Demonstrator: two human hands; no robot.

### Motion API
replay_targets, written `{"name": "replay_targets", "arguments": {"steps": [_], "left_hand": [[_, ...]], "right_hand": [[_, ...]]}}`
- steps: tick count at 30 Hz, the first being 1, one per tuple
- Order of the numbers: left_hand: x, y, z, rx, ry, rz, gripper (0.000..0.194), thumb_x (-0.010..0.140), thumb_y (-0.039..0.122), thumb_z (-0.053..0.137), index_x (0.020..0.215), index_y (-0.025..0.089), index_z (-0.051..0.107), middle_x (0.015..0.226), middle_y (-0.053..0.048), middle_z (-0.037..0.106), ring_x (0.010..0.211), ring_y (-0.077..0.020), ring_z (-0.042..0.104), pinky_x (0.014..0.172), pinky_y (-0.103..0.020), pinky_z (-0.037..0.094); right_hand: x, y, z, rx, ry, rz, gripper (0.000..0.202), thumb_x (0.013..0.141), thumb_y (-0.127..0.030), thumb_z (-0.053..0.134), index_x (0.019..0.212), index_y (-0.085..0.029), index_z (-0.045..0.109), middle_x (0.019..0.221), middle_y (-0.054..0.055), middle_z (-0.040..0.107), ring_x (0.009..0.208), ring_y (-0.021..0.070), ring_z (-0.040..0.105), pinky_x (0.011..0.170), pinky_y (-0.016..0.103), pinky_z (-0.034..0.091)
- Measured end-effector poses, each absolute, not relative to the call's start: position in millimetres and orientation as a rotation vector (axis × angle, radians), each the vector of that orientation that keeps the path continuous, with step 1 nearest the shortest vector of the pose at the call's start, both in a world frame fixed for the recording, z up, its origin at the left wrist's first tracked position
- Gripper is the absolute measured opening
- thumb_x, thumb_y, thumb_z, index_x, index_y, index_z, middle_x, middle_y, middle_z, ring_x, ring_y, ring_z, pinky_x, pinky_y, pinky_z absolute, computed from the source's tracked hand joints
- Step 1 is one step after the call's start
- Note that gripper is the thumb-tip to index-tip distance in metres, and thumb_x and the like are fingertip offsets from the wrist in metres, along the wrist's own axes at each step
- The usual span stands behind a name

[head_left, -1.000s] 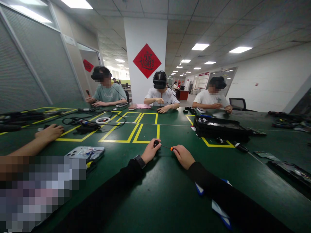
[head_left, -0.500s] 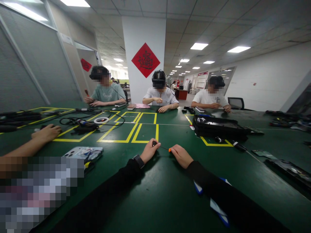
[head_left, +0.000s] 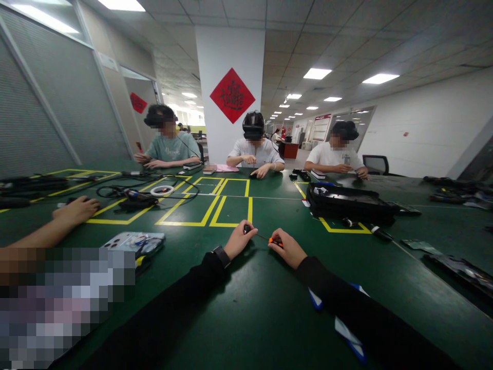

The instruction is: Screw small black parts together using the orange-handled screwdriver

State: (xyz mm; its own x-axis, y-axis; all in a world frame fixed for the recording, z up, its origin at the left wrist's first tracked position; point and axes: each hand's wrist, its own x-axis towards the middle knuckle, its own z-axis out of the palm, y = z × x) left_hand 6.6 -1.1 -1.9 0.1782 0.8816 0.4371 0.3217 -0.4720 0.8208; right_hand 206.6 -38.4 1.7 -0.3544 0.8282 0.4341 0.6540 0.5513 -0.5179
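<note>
Over the green table my left hand (head_left: 236, 241) pinches a small black part (head_left: 247, 229) between thumb and fingers; most of it is covered and its kind is unclear. My right hand (head_left: 291, 250) is closed around the orange and black handle of a screwdriver (head_left: 275, 242). Its thin dark shaft points left, toward the black part. Whether the tip touches that part cannot be made out. Both hands are held close together, a short way apart, with a dark watch on the left wrist.
A long black casing (head_left: 346, 203) lies at the right behind my hands. Blue-and-white pieces (head_left: 348, 336) lie under my right forearm. Cables (head_left: 131, 198) and a white ring (head_left: 161, 190) lie left. A co-worker's hand (head_left: 79, 208) rests at left; several people sit opposite.
More of the orange and black handle shows between my right fingers, which have shifted on it. My left hand keeps its pinch, and the hands stay almost in place.
</note>
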Motion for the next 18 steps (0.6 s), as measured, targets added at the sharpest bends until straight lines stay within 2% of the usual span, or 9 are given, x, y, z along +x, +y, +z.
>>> {"name": "replay_targets", "arguments": {"steps": [3, 7, 11, 14, 18], "left_hand": [[6.6, -1.2, -2.5, 1.894, 1.132, 1.289, 0.017, 0.073, 0.034, 0.052, 0.078, 0.017, 0.050, 0.071, 0.002, 0.052, 0.067, -0.0112, 0.047, 0.066, -0.024, 0.037], [5.9, 0.5, -4.4, 1.882, 1.120, 1.279, 0.016, 0.074, 0.033, 0.051, 0.080, 0.018, 0.050, 0.072, 0.002, 0.053, 0.067, -0.0113, 0.048, 0.066, -0.024, 0.037], [5.3, 2.1, -5.4, 1.861, 1.110, 1.269, 0.016, 0.074, 0.032, 0.050, 0.081, 0.018, 0.050, 0.072, 0.002, 0.054, 0.067, -0.0114, 0.049, 0.066, -0.024, 0.038], [5.0, 1.1, -4.3, 1.832, 1.122, 1.251, 0.018, 0.074, 0.034, 0.050, 0.081, 0.018, 0.050, 0.069, 0.002, 0.053, 0.065, -0.0113, 0.049, 0.065, -0.024, 0.038], [5.4, -2.2, -1.2, 1.867, 1.121, 1.275, 0.021, 0.073, 0.037, 0.052, 0.079, 0.017, 0.050, 0.073, 0.001, 0.053, 0.069, -0.0117, 0.048, 0.067, -0.024, 0.038]], "right_hand": [[205.6, -38.9, 5.2, -1.152, -2.159, 0.319, 0.016, 0.082, -0.031, 0.047, 0.086, -0.017, 0.053, 0.081, 0.004, 0.054, 0.078, 0.0145, 0.048, 0.072, 0.028, 0.039], [205.3, -39.4, 9.2, -1.107, -2.190, 0.185, 0.026, 0.087, -0.026, 0.036, 0.076, -0.017, 0.057, 0.085, 0.006, 0.054, 0.088, 0.0160, 0.046, 0.082, 0.032, 0.036], [206.3, -39.0, 9.1, -1.079, -2.208, 0.156, 0.020, 0.085, -0.023, 0.041, 0.075, -0.016, 0.057, 0.089, 0.006, 0.053, 0.091, 0.0166, 0.044, 0.084, 0.033, 0.035], [207.4, -38.9, 7.9, -1.067, -2.199, 0.177, 0.009, 0.080, -0.022, 0.048, 0.083, -0.017, 0.055, 0.090, 0.006, 0.053, 0.090, 0.0170, 0.044, 0.082, 0.033, 0.036], [208.2, -39.7, 7.1, -1.138, -2.154, 0.230, 0.015, 0.075, -0.021, 0.054, 0.089, -0.017, 0.052, 0.090, 0.005, 0.053, 0.087, 0.0170, 0.045, 0.077, 0.031, 0.038]]}}
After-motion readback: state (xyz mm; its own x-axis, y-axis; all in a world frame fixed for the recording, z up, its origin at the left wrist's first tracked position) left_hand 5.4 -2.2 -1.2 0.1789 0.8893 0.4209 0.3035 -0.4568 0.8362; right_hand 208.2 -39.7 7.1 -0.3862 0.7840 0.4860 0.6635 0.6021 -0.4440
